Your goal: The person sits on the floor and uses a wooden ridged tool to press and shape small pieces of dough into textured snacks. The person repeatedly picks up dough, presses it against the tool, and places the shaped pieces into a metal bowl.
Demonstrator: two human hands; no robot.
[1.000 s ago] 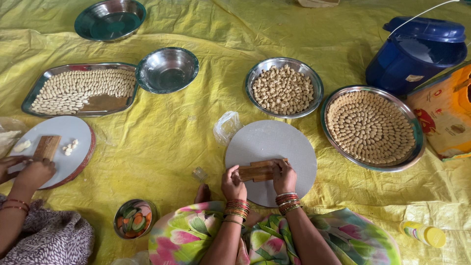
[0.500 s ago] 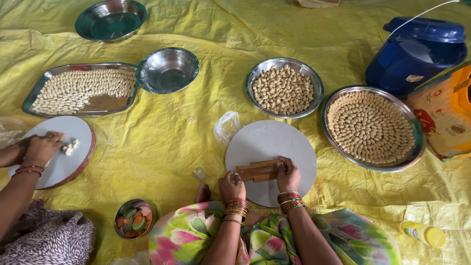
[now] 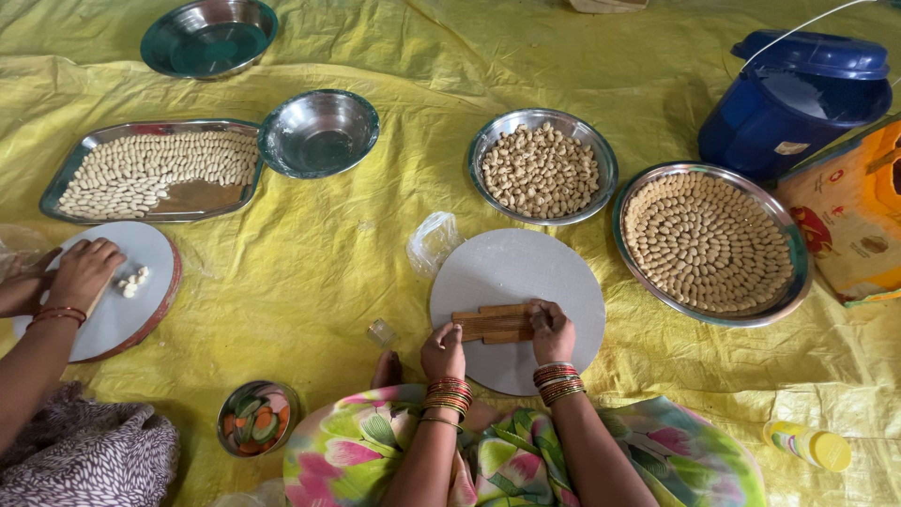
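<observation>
L hand [image 3: 443, 350] & R hand [image 3: 552, 330]: fingers closed on ribbed wooden block [image 3: 494, 323] atop round grey board [image 3: 518, 308]; orange printed package [image 3: 849, 221] far R, cut off by frame edge.

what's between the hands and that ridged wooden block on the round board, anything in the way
Nothing visible. The left hand and the right hand both rest directly on the wooden block, one at each end, and it lies flat on the grey round board. The crumpled clear plastic lies off the board's edge.
</observation>
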